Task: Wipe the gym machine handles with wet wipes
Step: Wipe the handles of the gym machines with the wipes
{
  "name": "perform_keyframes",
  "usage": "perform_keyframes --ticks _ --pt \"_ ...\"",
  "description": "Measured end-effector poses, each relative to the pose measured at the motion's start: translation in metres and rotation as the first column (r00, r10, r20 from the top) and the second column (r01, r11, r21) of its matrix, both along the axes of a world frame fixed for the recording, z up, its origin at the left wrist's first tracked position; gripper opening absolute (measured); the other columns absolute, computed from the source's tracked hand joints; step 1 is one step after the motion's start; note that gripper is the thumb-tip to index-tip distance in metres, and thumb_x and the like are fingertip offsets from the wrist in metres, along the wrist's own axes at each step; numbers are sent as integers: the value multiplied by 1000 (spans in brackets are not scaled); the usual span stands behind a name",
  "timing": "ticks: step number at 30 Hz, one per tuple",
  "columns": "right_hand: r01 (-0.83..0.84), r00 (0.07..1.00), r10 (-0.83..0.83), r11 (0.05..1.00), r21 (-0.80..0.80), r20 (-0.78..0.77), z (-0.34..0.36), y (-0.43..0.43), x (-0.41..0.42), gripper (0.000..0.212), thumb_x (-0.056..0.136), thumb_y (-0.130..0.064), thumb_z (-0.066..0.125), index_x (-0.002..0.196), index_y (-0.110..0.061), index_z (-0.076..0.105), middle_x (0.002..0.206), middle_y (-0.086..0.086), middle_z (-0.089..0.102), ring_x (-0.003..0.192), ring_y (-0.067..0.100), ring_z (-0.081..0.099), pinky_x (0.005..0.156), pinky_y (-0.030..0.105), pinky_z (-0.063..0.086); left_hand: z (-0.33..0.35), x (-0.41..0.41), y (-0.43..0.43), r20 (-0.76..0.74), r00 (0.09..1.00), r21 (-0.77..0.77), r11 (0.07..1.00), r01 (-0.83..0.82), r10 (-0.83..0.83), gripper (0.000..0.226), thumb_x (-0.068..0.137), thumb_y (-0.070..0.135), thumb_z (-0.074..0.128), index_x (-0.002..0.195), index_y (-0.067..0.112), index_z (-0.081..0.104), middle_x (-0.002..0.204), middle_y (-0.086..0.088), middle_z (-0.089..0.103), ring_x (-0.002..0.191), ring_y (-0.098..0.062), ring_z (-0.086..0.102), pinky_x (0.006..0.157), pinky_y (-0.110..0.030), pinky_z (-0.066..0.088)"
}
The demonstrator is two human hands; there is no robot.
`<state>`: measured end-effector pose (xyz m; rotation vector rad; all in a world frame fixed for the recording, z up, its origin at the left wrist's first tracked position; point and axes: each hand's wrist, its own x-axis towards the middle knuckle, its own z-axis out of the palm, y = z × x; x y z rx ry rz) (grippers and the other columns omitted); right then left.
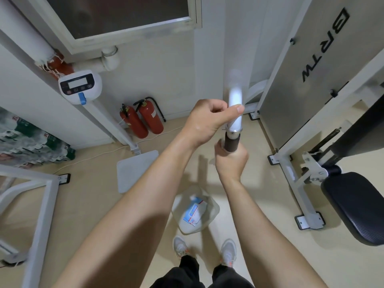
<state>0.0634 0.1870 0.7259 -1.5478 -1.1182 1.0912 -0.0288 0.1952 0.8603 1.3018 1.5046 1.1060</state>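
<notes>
A machine bar hangs in front of me, with a white tube (234, 98) above a metal collar and a dark rubber handle (232, 142) below it. My left hand (209, 121) is closed around the white tube just above the collar, thumb across the front. My right hand (231, 163) grips the lower end of the dark handle from beneath. A small pale edge shows beside its fingers; I cannot tell whether it is a wipe. A blue-and-white wet wipes pack (194, 210) lies on the floor inside a clear bag, between my arms.
Two red fire extinguishers (143, 121) stand against the far wall. A white scale column (80, 86) with a floor plate (135, 169) is at left. The machine's grey weight cover (307, 65), white frame and black seat pad (353, 204) fill the right. My shoes (227, 252) are below.
</notes>
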Motion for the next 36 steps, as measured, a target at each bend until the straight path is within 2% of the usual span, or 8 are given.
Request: perform_keyframes --ticks 2,7,11,16,20,24,30,36 --pt "-273 962 267 945 -180 -57 -20 5 13 28 71 -26 68 65 -5 51 57 15 50 52 36 50 47 43 48 -2 -7 -1 -4 1000 9 1000 -11 11 66 77 52 68 65 -7 43 66 -8 25 62 -19 25 56 -30 20" --pt "-765 620 784 613 -197 33 16 29 33 33 81 1 72 63 -13 50 56 -12 52 53 6 48 57 23 38 4 -22 -2 -53 999 -22 1000 -5 3 53 83 44 74 55 16 38 62 -2 20 59 -17 20 53 -28 17" --pt "-590 788 600 800 110 -135 63 11 20 30 79 6 68 64 5 42 63 8 38 61 15 35 55 26 29 7 -16 -2 -41 999 -43 999 -4 2 53 75 51 73 55 16 38 69 -11 21 65 -23 20 58 -33 17" --pt "-38 998 45 988 147 -45 29 -5 -2 28 74 -18 67 59 -18 44 55 10 48 55 26 40 52 33 39 1 -4 -2 12 1000 -43 999 -6 7 64 72 53 72 65 -6 49 66 -7 28 63 -19 27 55 -27 22" --pt "-289 944 317 929 -231 96 -32 -5 19 33 71 -36 68 66 -6 56 57 17 57 53 35 56 54 52 53 -3 -6 -2 5 1000 -18 1000 -18 18 49 79 46 69 64 6 46 62 1 25 57 -12 25 52 -23 21" --pt "-551 789 593 799 -241 163 -7 5 33 21 83 -21 74 66 -11 65 55 13 64 41 17 47 49 31 43 -4 -12 -1 22 1000 -3 1000 -6 6 61 70 58 68 64 1 47 66 -5 25 62 -16 25 56 -26 21" --pt "-392 903 412 905 166 -119 66 6 13 29 77 -3 66 63 4 42 54 5 38 52 18 35 47 25 28 -6 -10 -1 68 997 -14 1000 19 -18 78 67 59 70 74 -16 51 67 -7 40 65 -17 38 63 -28 30" --pt "-265 964 263 959 -96 -29 6 -8 5 40 65 -34 64 70 4 52 62 26 58 56 19 39 52 31 35 -6 -15 2 64 997 -9 999 38 -38 72 69 58 69 67 -10 44 68 -9 26 66 -22 26 62 -33 21"
